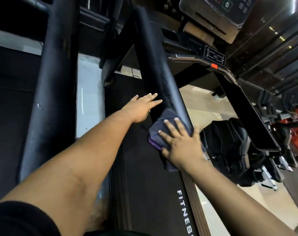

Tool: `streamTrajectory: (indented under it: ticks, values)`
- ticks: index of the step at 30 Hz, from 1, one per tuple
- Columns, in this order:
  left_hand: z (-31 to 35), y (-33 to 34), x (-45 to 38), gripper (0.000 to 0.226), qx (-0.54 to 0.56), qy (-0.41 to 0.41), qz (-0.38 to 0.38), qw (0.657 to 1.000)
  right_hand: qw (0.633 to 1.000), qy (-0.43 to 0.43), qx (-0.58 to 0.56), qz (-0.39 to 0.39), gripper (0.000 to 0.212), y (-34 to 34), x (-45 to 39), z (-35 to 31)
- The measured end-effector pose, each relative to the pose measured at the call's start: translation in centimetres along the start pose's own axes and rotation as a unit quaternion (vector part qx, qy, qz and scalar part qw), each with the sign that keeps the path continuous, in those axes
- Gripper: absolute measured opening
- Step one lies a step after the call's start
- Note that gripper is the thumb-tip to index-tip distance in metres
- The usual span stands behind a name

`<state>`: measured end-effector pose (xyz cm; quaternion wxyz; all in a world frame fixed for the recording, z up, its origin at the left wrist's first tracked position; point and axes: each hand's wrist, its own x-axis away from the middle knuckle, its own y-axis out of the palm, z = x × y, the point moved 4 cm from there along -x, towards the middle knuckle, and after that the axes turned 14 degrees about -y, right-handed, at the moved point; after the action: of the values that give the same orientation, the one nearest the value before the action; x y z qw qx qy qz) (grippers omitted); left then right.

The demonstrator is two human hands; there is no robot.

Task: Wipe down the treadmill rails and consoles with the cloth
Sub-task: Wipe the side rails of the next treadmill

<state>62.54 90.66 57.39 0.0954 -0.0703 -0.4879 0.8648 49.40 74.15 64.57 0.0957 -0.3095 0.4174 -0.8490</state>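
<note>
The cloth [163,133] is a dark, folded rag with a purple hem, draped over the near end of the padded rail [155,65] that runs from the middle of the view up toward the console [218,12]. It looks soft, light and limp, so it should mould round the rail's curve and slide with the palm; left unpressed it would probably slip off the rounded padding, and it is best held flat from above with the folds trapped under the fingers. The right hand [180,143] does just that: fingers spread and nearly straight, pressing the cloth down onto the rail, with no part curled round it that I can see. The left hand [143,108] lies open just beside the rail on its left side, fingers straight and pointing up along it, holding nothing (whether the fingertips actually touch the padding I cannot tell). The rail's cover looks wrinkled and scuffed partway up, which may snag or bunch the cloth on a long stroke. A second, thicker rail [54,82] stands well apart to the left. Below both hands runs the treadmill belt [153,193], and under the console sits a small control panel [214,56] with a red tab [214,66], likely worth a light touch. Other gym machines [230,147] crowd the right side.
</note>
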Motion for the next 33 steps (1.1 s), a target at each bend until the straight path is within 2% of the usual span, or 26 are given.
streamTrajectory:
  ticks: [2, 4, 6, 10, 11, 13, 16, 17, 19, 21, 25, 30, 33]
  values:
    - [0.2, 0.0, -0.1, 0.069, 0.009, 0.004, 0.005, 1.000, 0.994, 0.058, -0.033, 0.082, 0.069, 0.6, 2.3, 0.5]
    - [0.4, 0.2, -0.3, 0.069, 0.019, 0.010, 0.002, 1.000, 0.989, 0.086, -0.041, 0.113, 0.073, 1.5, 3.4, 0.1]
    - [0.1, 0.4, -0.6, 0.071, 0.034, 0.006, 0.000, 0.999, 0.991, 0.097, -0.047, 0.082, 0.078, 1.1, 1.7, 0.4]
    - [0.0, 0.1, -1.0, 0.078, 0.056, 0.003, -0.004, 0.998, 0.988, 0.143, -0.053, 0.032, 0.105, -1.5, -4.3, 1.8]
    - [0.0, 0.0, -0.9, 0.080, 0.057, 0.002, -0.007, 0.998, 0.988, 0.147, -0.046, 0.027, 0.105, -1.5, -5.0, 1.6]
    - [0.0, 0.1, -0.8, 0.085, 0.050, 0.002, -0.012, 0.999, 0.989, 0.137, -0.043, 0.034, 0.091, -1.0, -4.3, 0.7]
    - [-0.2, 0.5, -0.8, 0.082, 0.047, 0.006, -0.012, 0.999, 0.986, 0.139, -0.034, 0.091, 0.077, 0.6, 0.4, -0.9]
    - [-0.2, 0.5, -0.9, 0.079, 0.049, 0.007, -0.009, 0.999, 0.983, 0.144, -0.026, 0.108, 0.079, 0.9, 1.8, -1.1]
    - [-0.3, 0.3, -1.1, 0.075, 0.045, 0.009, -0.006, 0.999, 0.986, 0.150, -0.016, 0.077, 0.089, 1.1, 1.7, -0.5]
    - [-0.2, 0.0, -1.1, 0.076, 0.032, 0.014, -0.007, 0.999, 0.985, 0.168, -0.014, 0.045, 0.102, 0.0, -1.0, 0.3]
    - [-0.5, -1.1, -1.9, 0.063, -0.011, 0.022, 0.004, 1.000, 0.975, 0.207, -0.056, 0.067, 0.113, -2.1, -6.5, 1.5]
    - [-0.5, -2.4, -2.7, 0.073, -0.106, 0.043, -0.025, 0.993, 0.984, 0.128, -0.055, 0.106, 0.083, 0.2, -1.5, 0.6]
    - [-0.4, -3.1, -3.3, 0.076, -0.142, 0.045, -0.039, 0.988, 0.981, 0.150, -0.038, 0.115, 0.089, 0.7, -0.3, 0.5]
